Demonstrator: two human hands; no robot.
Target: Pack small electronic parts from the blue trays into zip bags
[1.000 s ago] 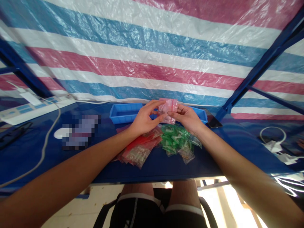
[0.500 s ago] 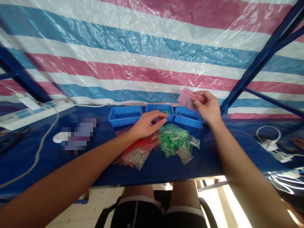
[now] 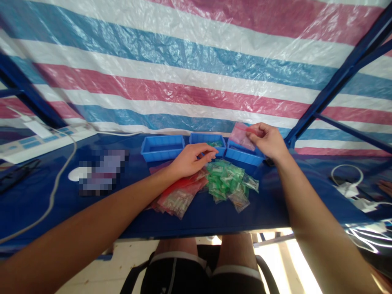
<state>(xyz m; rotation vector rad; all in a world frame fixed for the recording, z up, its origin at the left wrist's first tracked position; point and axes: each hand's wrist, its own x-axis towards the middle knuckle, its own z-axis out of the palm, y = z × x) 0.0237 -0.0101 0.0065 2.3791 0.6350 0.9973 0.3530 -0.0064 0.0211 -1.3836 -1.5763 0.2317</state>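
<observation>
My right hand is closed on one edge of a pink zip bag, holding it tilted over the right blue bin. My left hand is loosely curled above a stack of pink bags, with a small gap between thumb and fingers and nothing visible in them. Its fingertips are near the middle blue bin, where small green pieces show. Beside it lies a heap of small green bags, with clear bags at its front and right. What lies in the right bin is mostly hidden.
A left blue bin stands in the row. Further left are a blurred phone-like object, a white round thing, a cable and a power strip. White chargers lie right. Striped sheeting hangs behind.
My right hand has lowered the pink bag toward the right bin, and the bag now overlaps the bin's back edge. My left hand stays nearly in place.
</observation>
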